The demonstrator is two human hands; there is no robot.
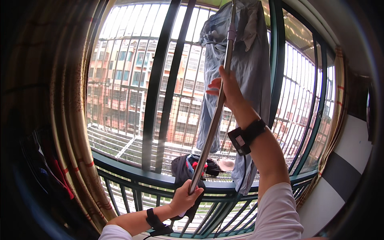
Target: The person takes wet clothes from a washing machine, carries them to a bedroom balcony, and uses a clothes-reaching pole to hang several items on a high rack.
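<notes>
A long metal pole (211,132) rises from low centre to the top of the view. My left hand (185,196) is closed round its lower end. Higher up, my right hand (229,87) is against the pole with the thumb along it and some fingers apart; whether it grips is not plain. Grey-blue trousers (252,69) hang behind the pole, near its upper part, their legs reaching down to the railing. How the pole's top meets them is out of view. Both wrists wear black straps with small devices.
A green railing (216,186) runs across below the window. Dark and red clothes (195,165) and a beige bra (226,164) lie beyond and over it. Window bars stand outside. Curtains (72,120) hang at the left, with more garments beside them, and at the right.
</notes>
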